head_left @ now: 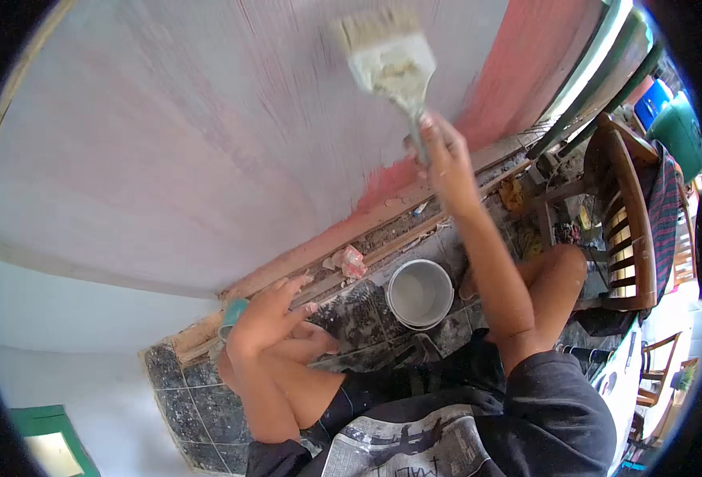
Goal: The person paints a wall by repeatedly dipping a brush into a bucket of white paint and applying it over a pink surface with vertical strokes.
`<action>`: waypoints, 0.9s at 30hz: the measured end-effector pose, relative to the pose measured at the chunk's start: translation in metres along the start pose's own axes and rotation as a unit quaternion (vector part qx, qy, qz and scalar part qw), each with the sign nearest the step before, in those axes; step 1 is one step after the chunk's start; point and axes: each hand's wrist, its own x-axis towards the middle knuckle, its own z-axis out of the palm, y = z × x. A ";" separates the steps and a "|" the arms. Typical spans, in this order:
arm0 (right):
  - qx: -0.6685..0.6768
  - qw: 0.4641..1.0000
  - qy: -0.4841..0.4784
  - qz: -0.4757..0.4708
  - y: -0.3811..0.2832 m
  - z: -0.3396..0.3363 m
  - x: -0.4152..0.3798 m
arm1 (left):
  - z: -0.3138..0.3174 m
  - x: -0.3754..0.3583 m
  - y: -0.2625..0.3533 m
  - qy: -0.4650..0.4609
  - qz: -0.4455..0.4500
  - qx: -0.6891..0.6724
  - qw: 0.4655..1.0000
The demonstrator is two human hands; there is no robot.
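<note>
My right hand (pixel 444 159) is closed round the handle of a wide paintbrush (pixel 398 75), raised with its bristles at the wall (pixel 208 127). Pale whitish paint covers much of that wall, and pink-red shows at its right side and along the bottom. A white bucket (pixel 452 298) with pale liquid inside stands on the floor between my legs. My left hand (pixel 271 316) hangs over my bent knee, fingers spread and holding nothing. Beside it is a small teal cup-like container (pixel 232 314), partly hidden by my arm.
Crumpled reddish-white debris (pixel 354 261) lies near a wooden strip (pixel 398 245) along the wall's foot. The dark tiled floor (pixel 184 405) is splashed with white. A wooden chair (pixel 633 215) with a striped cloth (pixel 665 211) stands at the right, near a green tub (pixel 679 135).
</note>
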 end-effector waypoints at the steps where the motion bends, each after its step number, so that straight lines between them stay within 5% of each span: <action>1: -0.026 0.999 0.005 0.027 0.031 0.000 0.005 | 0.000 0.000 -0.002 0.006 0.002 -0.005 1.000; 4: -0.141 0.989 -0.031 0.042 0.208 -0.021 0.012 | 0.004 0.000 -0.012 0.009 -0.006 -0.022 1.000; 6: -0.242 0.954 0.076 -0.160 0.248 -0.007 -0.022 | 0.002 0.001 -0.014 -0.003 -0.024 -0.023 0.999; 8: -0.219 0.971 0.000 0.095 0.289 -0.019 -0.054 | 0.003 0.002 -0.016 -0.016 -0.043 -0.020 0.999; 11: -0.203 0.902 -0.015 0.380 0.322 -0.027 -0.063 | 0.003 0.006 -0.008 0.009 -0.052 -0.045 0.998; 15: -0.140 0.938 -0.054 0.312 0.262 -0.020 -0.030 | -0.009 0.012 0.046 0.087 0.113 -0.272 0.952; 20: -0.085 0.967 -0.145 0.193 0.075 -0.007 0.021 | -0.001 -0.019 0.138 0.061 0.373 -0.617 0.690; 24: -0.008 0.987 -0.109 0.120 -0.089 0.027 0.001 | -0.012 -0.035 0.215 -0.165 0.555 -0.628 0.520; 27: 0.050 0.989 -0.139 -0.012 -0.135 0.043 0.003 | 0.009 -0.062 0.278 -0.171 0.585 -0.729 0.311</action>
